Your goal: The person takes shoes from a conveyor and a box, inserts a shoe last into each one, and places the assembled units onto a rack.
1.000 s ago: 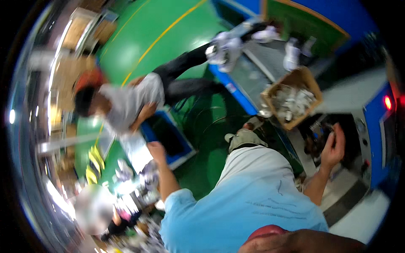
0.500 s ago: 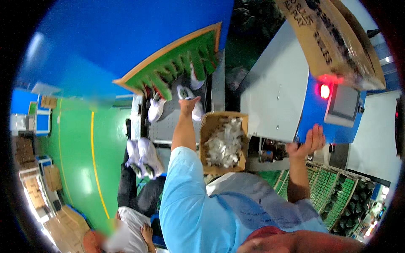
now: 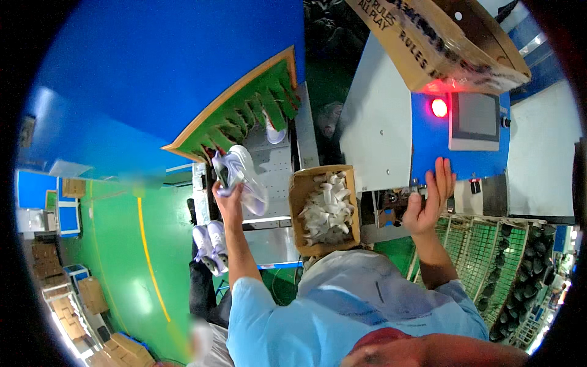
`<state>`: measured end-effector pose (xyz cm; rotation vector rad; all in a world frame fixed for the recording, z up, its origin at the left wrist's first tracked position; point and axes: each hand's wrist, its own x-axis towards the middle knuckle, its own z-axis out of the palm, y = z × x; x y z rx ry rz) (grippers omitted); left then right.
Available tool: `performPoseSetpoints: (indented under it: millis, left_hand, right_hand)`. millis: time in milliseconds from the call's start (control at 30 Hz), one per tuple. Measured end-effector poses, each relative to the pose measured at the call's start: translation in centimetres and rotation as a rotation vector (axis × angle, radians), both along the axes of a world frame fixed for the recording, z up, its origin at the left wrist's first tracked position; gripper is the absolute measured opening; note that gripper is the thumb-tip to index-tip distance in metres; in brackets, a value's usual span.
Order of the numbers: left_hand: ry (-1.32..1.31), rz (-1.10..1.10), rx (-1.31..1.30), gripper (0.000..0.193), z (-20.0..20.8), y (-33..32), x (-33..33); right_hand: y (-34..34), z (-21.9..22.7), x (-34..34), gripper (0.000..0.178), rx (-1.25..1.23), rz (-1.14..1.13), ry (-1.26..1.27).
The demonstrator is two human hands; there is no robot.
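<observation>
My left hand (image 3: 229,205) grips a pair of white-and-lilac sneakers (image 3: 249,177) by the heel end, above the perforated metal conveyor bed (image 3: 278,174). Their toes point in different directions and partly overlap. Behind them, another white sneaker (image 3: 275,129) sits on the bed under the strips of a green curtain (image 3: 244,116). At the right, my right hand (image 3: 431,199) is open, its fingers stretched out against the lower edge of a blue control panel (image 3: 428,153). A red lamp (image 3: 439,108) glows on that panel beside a dark screen (image 3: 477,116).
A cardboard box (image 3: 296,202) of crumpled white pieces stands between my arms. Another sneaker pair (image 3: 211,244) is at the left, near a seated co-worker's dark-clad leg (image 3: 202,287). A large carton (image 3: 428,49) rests on the machine. Green mesh racks (image 3: 477,251) stand at lower right.
My left hand has drawn back leftward and now holds sneakers lifted off the bed. My right hand stays at the panel's edge. The view has shifted; the co-worker's sneaker pair sits lower.
</observation>
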<state>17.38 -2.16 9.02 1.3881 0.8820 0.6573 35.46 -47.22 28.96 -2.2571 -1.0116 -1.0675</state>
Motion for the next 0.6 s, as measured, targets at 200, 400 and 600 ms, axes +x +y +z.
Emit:
performPoseSetpoints:
  millis: [200,400,600]
  left_hand:
    - [-0.127,-0.576,-0.519,0.079,9.6,-21.2,-5.3]
    - [-0.331,-0.532,-0.686,0.122,14.0,-34.9,-3.0]
    - [-0.022,-0.289,0.311,0.061,14.4,-42.2,2.3]
  right_hand:
    - [3.5,-3.4,-11.4,0.097,0.473,0.714,1.270]
    - [-3.1,-1.9,-10.3,0.111,0.566,0.796,1.448]
    - [-10.4,-2.0,-10.2,0.124,0.562,0.490,1.055]
